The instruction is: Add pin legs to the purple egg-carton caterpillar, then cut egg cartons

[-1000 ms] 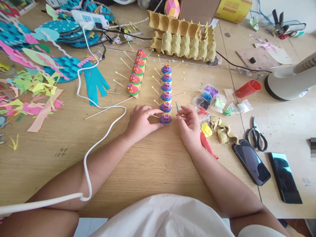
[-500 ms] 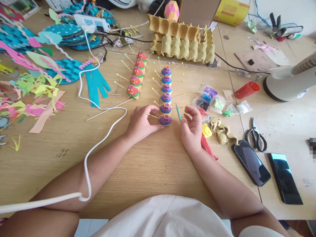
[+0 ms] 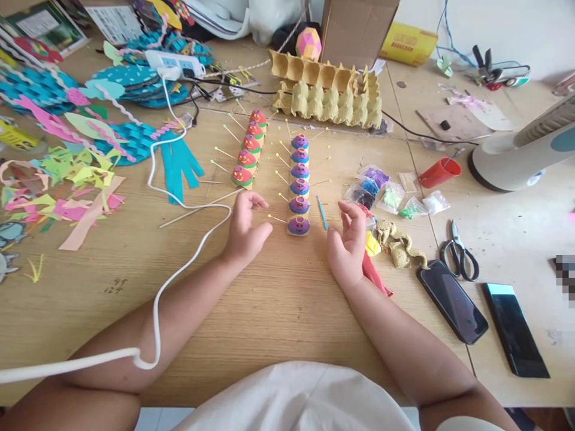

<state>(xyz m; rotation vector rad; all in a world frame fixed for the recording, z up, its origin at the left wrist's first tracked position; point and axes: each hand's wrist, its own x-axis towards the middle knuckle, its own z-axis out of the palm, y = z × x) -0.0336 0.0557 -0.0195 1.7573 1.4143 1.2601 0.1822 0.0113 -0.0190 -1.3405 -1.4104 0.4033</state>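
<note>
Wooden table [image 3: 269, 329], row of purple-and-blue cups [image 3: 299, 187] standing between left hand [image 3: 246, 232] and right hand [image 3: 348, 248], apart from both, each hand's fingers parted from its thumb, blue stick [image 3: 321, 211] near right thumb.

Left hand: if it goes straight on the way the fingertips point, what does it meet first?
The left hand would probably meet a yellow-tipped stick first, then the purple-and-blue row of cups it sticks out from. Depth is unclear; it might pass over the stick.
</note>
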